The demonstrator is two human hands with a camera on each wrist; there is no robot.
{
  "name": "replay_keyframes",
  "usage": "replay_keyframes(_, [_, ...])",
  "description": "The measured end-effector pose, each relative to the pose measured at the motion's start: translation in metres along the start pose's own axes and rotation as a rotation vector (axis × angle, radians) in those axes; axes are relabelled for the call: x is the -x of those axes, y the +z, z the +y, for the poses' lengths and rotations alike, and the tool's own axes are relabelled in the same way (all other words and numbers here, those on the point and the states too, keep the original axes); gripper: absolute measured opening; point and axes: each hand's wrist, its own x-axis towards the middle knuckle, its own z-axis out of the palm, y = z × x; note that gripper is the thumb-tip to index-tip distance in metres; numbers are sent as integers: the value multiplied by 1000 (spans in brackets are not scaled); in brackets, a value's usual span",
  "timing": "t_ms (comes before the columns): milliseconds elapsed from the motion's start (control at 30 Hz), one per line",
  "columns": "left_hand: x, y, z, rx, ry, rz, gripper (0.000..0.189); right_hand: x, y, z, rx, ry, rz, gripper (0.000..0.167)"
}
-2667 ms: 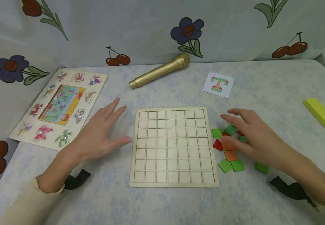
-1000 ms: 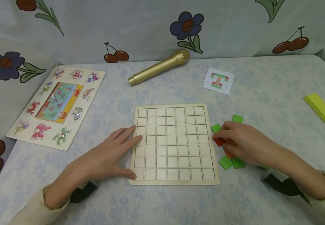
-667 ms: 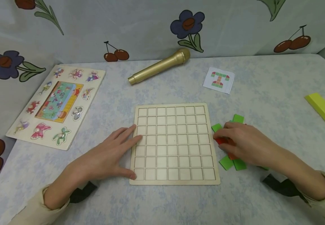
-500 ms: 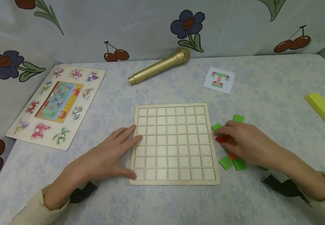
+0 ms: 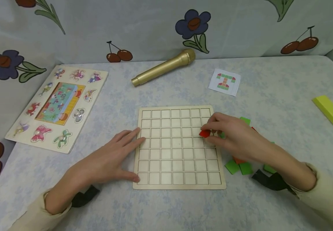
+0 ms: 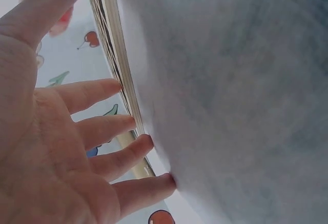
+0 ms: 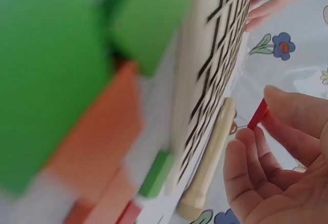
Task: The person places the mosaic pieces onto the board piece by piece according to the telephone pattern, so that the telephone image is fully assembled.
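My right hand (image 5: 232, 133) pinches a red tile (image 5: 204, 133) between thumb and fingers, over the right side of the wooden grid board (image 5: 172, 187). In the right wrist view the red tile (image 7: 258, 114) shows edge-on at the fingertips. My left hand (image 5: 108, 160) rests with extended fingers on the board's left edge; in the left wrist view the fingers (image 6: 123, 157) touch the table and board side. Beside the board lie loose green tiles (image 5: 232, 167) and an orange tile (image 5: 238, 160), partly hidden under the right hand.
A pattern card (image 5: 224, 82) lies behind the board on the right. A gold microphone (image 5: 163, 68) is at the back. To the left lies a picture puzzle board (image 5: 49, 139); a yellow block (image 5: 330, 110) sits far right.
My right hand has picked a red tile from the pile and carried it left over the board. Earlier, my left hand came down onto the board's left edge and has stayed there.
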Motion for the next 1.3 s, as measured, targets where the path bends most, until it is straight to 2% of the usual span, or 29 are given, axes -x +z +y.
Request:
replay_keyframes(333, [-3, -2, 4, -13, 6, -5, 106, -36, 9, -16, -34, -92, -32, 25])
replay_keyframes(533, [-4, -4, 5, -17, -3, -12, 107, -73, 22, -31, -66, -46, -20, 38])
replay_keyframes(633, [-4, -4, 5, -10, -7, -17, 107, -91, 31, -33, -103, -15, -12, 39])
replay_keyframes(767, [-3, -3, 4, -8, -19, -28, 108, -107, 40, -33, -99, 21, -41, 39])
replay_keyframes(967, [-2, -3, 2, -7, -22, -20, 110, -120, 45, -32, -81, 53, -90, 38])
replay_keyframes(1300, [-3, -2, 1, 13, -26, -12, 113, -124, 46, -34, -11, 32, -141, 36])
